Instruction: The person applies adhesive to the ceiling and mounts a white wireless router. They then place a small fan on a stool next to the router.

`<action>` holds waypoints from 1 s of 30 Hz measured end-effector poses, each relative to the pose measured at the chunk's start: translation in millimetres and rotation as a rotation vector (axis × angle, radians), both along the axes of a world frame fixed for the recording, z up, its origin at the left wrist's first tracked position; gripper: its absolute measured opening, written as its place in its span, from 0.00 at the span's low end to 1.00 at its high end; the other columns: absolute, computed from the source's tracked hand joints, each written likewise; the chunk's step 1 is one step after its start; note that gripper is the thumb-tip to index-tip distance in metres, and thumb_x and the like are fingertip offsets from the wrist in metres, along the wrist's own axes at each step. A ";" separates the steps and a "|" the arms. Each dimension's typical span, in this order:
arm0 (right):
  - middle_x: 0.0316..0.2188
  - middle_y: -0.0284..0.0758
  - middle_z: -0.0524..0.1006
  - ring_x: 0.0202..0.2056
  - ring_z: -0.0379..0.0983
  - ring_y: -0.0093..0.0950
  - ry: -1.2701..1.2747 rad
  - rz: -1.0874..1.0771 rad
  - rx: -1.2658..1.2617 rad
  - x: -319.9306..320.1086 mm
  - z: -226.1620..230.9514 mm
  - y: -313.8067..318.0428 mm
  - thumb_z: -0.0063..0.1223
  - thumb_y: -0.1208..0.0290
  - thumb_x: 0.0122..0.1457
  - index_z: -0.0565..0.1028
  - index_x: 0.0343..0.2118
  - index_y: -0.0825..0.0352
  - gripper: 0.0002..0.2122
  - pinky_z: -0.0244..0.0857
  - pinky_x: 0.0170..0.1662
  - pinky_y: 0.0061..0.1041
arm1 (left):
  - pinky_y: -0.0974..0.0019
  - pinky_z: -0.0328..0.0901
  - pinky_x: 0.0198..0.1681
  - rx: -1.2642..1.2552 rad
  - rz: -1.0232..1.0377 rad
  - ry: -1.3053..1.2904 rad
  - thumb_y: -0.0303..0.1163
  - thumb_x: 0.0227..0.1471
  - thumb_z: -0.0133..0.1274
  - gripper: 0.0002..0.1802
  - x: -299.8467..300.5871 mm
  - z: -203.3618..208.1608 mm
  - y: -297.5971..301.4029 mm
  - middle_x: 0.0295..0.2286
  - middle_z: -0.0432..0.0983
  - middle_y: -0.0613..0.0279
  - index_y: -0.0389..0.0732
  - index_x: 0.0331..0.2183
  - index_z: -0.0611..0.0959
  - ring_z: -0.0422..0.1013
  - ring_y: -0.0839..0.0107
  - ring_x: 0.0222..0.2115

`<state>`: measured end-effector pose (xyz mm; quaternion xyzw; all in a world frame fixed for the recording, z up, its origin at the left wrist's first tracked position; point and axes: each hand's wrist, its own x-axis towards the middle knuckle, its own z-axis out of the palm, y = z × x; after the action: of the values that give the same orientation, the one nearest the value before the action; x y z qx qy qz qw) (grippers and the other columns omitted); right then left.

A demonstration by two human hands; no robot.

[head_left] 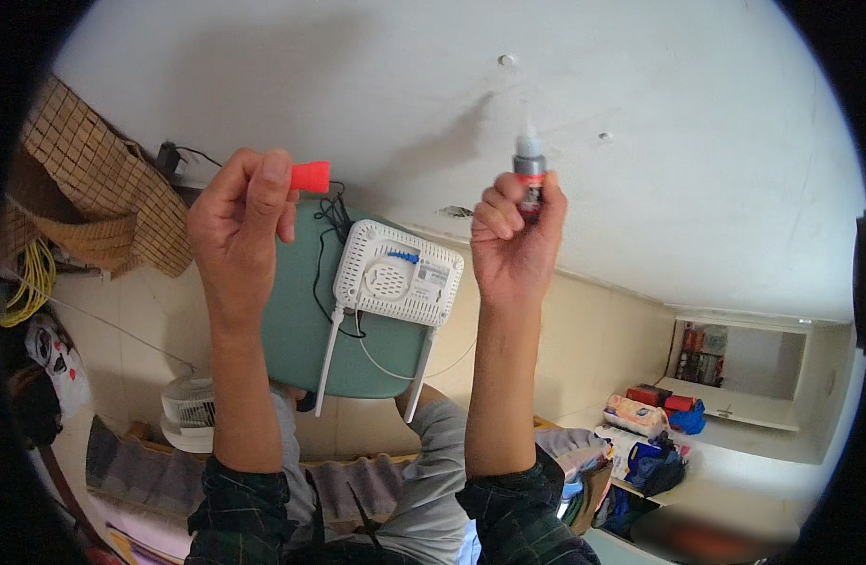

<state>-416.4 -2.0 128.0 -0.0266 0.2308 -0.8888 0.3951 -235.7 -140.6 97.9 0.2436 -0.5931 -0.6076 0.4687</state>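
Observation:
My left hand (pixel 249 212) is raised and pinches a red cap (pixel 310 177) between thumb and fingers, its wider end toward the right. In my right hand (pixel 513 231) a small glue bottle (pixel 530 169) stands upright, grey at the shoulder with a red and black label. Its pale nozzle points up toward the white wall (pixel 687 169) and looks blurred. Two small white spots, one being a round spot (pixel 506 60), show on the wall above and beside the nozzle. Whether the nozzle touches the wall I cannot tell.
Below my hands a white router (pixel 400 273) with two antennas lies underside up on a green stool (pixel 296 273), with black cables beside it. A woven mat (pixel 113 179) hangs at the left. A white fan (pixel 188 405) stands lower left; an open cabinet (pixel 734 367) is at the right.

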 end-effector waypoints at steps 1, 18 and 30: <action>0.20 0.31 0.64 0.17 0.53 0.16 0.027 -0.003 0.071 1.3 -1.0 -5.1 0.42 0.62 0.63 0.62 0.31 0.64 0.11 0.51 0.19 0.16 | 0.77 0.50 0.18 -0.005 -0.006 0.004 0.44 0.59 0.46 0.18 -0.4 -1.2 0.4 0.16 0.55 0.74 0.42 0.23 0.71 0.55 0.83 0.16; 0.19 0.32 0.66 0.16 0.54 0.16 0.361 -0.103 0.380 -14.0 18.1 -20.9 0.43 0.64 0.62 0.63 0.29 0.65 0.10 0.51 0.18 0.18 | 0.77 0.51 0.18 0.004 0.012 0.005 0.43 0.60 0.45 0.18 0.2 1.1 0.0 0.16 0.59 0.73 0.42 0.23 0.71 0.56 0.83 0.16; 0.19 0.32 0.66 0.17 0.54 0.17 0.437 -0.261 0.412 -22.9 31.8 10.1 0.42 0.63 0.62 0.63 0.29 0.64 0.11 0.51 0.19 0.17 | 0.77 0.51 0.18 0.027 0.067 -0.033 0.44 0.59 0.46 0.18 -3.4 -1.4 3.2 0.17 0.59 0.73 0.41 0.24 0.73 0.55 0.83 0.16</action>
<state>-439.4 8.1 159.8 -0.1062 0.4866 -0.8398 0.2160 -239.1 -137.4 96.5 0.2795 -0.5840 -0.5955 0.4757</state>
